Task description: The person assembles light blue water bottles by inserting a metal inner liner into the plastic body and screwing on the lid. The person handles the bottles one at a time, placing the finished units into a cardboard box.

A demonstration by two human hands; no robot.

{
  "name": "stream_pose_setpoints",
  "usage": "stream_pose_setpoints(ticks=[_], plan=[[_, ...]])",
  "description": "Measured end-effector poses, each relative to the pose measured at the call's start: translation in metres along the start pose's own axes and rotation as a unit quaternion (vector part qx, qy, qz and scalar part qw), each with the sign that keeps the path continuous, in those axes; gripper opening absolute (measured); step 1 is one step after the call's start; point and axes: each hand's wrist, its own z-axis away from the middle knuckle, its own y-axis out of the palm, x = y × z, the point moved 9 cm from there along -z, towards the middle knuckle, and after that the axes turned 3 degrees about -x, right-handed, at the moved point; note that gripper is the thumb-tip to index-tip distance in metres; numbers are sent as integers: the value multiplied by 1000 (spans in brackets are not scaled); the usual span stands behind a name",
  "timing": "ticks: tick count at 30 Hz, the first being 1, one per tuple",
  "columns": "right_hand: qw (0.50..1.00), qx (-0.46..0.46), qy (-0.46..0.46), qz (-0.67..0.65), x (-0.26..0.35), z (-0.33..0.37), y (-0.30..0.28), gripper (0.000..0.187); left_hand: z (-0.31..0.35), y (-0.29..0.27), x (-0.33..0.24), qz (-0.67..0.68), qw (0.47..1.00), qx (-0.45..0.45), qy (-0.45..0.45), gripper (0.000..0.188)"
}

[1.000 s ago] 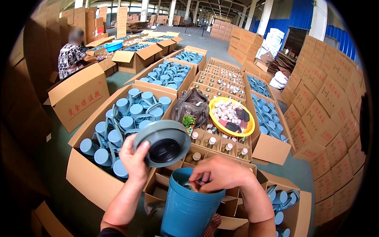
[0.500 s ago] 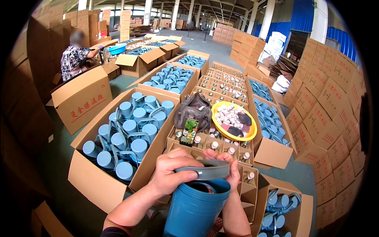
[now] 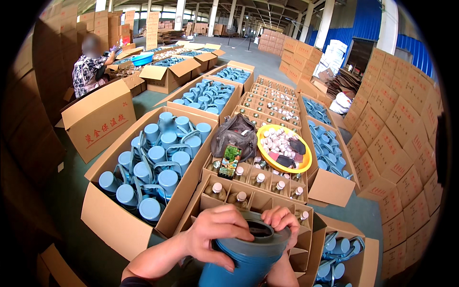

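Note:
A blue cylindrical thermos casing [image 3: 236, 271] stands upright close to me at the lower middle. On its mouth sits a grey ring-shaped collar [image 3: 271, 240] with a dark central opening. My left hand [image 3: 213, 235] clasps the collar's left side, thumb low on the near face and fingers over the top by the opening. Curled over the far right rim are the fingers of my right hand [image 3: 283, 224]; its palm is partly hidden behind the casing. Just beyond, a divided carton [image 3: 198, 201] holds glass bottle liners with pale caps [image 3: 217, 187].
Left stands a carton [image 3: 119, 235] of blue handled flasks [image 3: 157, 154]; another flask carton [image 3: 368, 258] is lower right. A yellow basin [image 3: 310, 152] of white caps, a phone [image 3: 229, 161] and dark bag [image 3: 234, 136] rest on the bottle cartons. Another person [image 3: 88, 71] works far left.
The grey collar has come down from a tilted position above the casing onto its mouth. Both hands have lowered with it, and the right fingers now curl over the rim.

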Motion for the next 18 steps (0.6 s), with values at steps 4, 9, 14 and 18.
stream_pose_setpoints(ticks=[4,9,14,18], plan=[[994,-5,41,99,6,0,4,54,4,4,-6,-65,997,40,12,43],[955,-2,19,295,41,-2,24,66,-10,17,-20,-226,960,152,-58,42],[920,68,24,384,43,-9,46,76,-16,32,-35,-362,918,144,-74,42],[914,66,28,400,38,-9,43,74,-8,33,-31,-370,917,124,-83,34]])
